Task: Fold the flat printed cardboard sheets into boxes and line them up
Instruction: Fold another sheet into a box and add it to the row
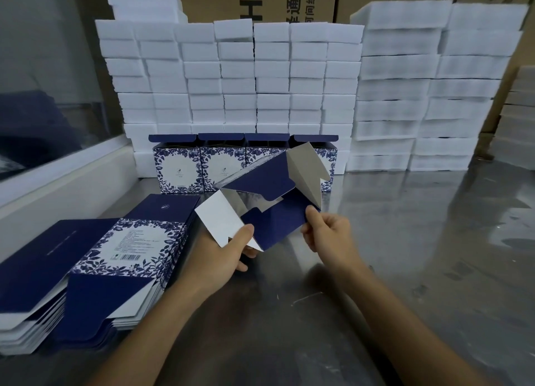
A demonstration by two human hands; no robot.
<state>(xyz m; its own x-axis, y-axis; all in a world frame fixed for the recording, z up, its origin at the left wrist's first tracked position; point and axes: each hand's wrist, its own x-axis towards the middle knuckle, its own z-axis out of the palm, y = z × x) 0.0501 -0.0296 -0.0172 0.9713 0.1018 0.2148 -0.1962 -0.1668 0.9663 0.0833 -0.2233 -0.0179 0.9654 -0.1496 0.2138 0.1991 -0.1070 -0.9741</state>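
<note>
**Carton erection: sheet held open, flaps unfolded**

Sheet position: the navy-blue and white printed cardboard sheet (269,200) is held in the air above the grey reflective metal table (405,240), in front of the person and partly opened into a sleeve. Its long axis runs diagonally, from low near the left hand up and away to the right, toward the back of the table. The near end flaps hang loose and are not yet tucked.

Left hand (223,255): grasps the near, lower end of the sheet, thumb on top pinching a white flap, remaining fingers curled beneath. It is the nearer hand to the loose flaps.

Right hand (327,235): pinches the right edge of a navy panel between thumb and fingers, wrist bent slightly inward. It steadies the body of the sleeve.

Judgement: the next fold likely calls for the left hand to tuck the near flaps while the right keeps the sleeve square.

Surroundings: a row of four folded blue floral boxes (231,162) stands just behind the sheet, lids up, against a wall of stacked white foam blocks (231,75). A stack of flat printed sheets (95,264) lies on the table to the left, within easy reach of the left hand.
</note>
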